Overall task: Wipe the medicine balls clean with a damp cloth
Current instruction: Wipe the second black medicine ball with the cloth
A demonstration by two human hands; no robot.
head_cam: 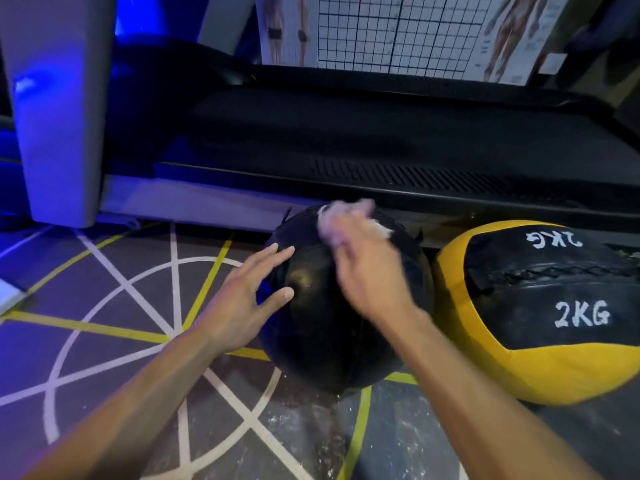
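Far left: a pale grey upright machine post [57, 109] under blue light, standing on a grey floor mat with white and yellow painted lines [114, 306]. The left hand [242, 299] lies flat against the near-left side of the round black textured medicine ball [332, 334], fingers straight and spread, nothing gripped. The ball sits on the mat at centre, just near the long black treadmill deck [381, 140]; no writing legible on it, and being round it shows no long axis. On its far top, the right hand [367, 268], motion-blurred, has its fingers curled round a crumpled pale pink-white cloth [349, 218], pressed on the ball. Just right, touching or nearly so, lies a yellow and black medicine ball [540, 313], marked "2KG" in white twice, the far marking upside down. Far behind: a white grid chart [398, 29] beside anatomy figures.
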